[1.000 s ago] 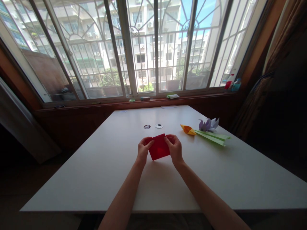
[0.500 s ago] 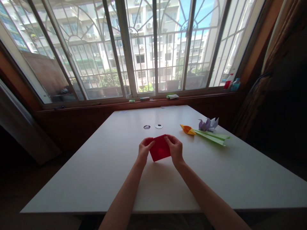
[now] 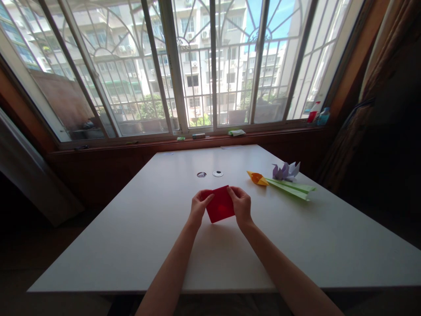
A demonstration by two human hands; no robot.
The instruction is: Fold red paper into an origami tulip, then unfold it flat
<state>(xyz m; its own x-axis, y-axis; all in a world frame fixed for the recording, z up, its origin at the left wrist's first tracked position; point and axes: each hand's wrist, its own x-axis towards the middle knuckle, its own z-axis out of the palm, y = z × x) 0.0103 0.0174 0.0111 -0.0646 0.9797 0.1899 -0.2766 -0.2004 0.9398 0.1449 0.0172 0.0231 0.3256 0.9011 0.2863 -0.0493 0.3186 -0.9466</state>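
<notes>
A: What's the biggest thing here?

B: The window (image 3: 210, 66), with tall buildings outside. Then the white worktop (image 3: 131, 237) under it.

A: Where are the hands?

B: In the middle of the worktop, a bit past the near edge. The left hand (image 3: 198, 208) and the right hand (image 3: 241, 204) both pinch a red paper (image 3: 220, 204).

A: Which way does the paper lie from them?

B: Right between them. It looks folded and sits tilted, with a corner pointing away toward the window. The left hand grips its left edge, the right hand grips its top right edge. Both are just as near. I cannot tell if the paper's low edge touches the worktop.

A: What else is around?

B: Off to the right, well apart, lie a green paper plane (image 3: 291, 188), an orange paper shape (image 3: 257, 177) and a purple paper flower (image 3: 286, 170). Past the paper are two small round things (image 3: 209, 174). On the sill stand a red bottle (image 3: 313, 112) and a blue bottle (image 3: 324, 116).

A: Is anything in the way?

B: No, nothing sits close to the hands.
</notes>
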